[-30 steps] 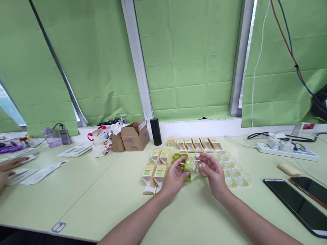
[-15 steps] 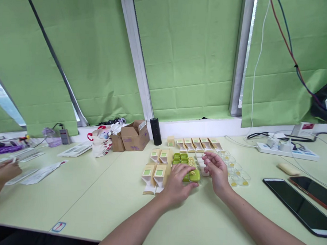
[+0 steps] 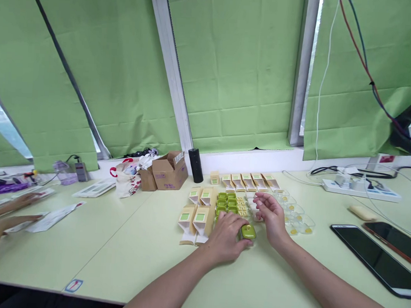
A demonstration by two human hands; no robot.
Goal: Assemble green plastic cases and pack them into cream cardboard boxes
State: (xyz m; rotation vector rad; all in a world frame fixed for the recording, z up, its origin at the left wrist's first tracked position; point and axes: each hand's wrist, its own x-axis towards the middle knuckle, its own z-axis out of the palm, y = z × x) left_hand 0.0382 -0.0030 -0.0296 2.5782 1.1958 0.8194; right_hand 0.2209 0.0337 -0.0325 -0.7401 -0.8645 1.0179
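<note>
My left hand (image 3: pixel 227 235) is closed around a small container with a glossy green lid (image 3: pixel 248 231), held low over the table. A small yellow piece sits in the lid's top. To its right, my right hand (image 3: pixel 271 217) is raised with fingers loosely bent and apart, and nothing shows in it. Behind my left hand stand rows of green square pieces (image 3: pixel 226 197) and small yellow pieces (image 3: pixel 241 201). White pieces (image 3: pixel 251 203) lie by my right fingertips, partly hidden. Clear containers with yellow bits (image 3: pixel 303 220) sit beyond my right wrist.
Small cartons with green labels (image 3: pixel 201 217) stand left of my hands, and more cartons (image 3: pixel 247 181) line the back. A black cylinder (image 3: pixel 195 165), cardboard box (image 3: pixel 170 174), power strip (image 3: pixel 365 192) and phones (image 3: pixel 375 259) are around. Another person's hands (image 3: pixel 20 208) rest over papers at left.
My left hand has moved slightly right and nearer with the green-lidded container, and the lid's yellow piece now sits lower in it. My right hand barely shifted. The other person's hands moved apart.
</note>
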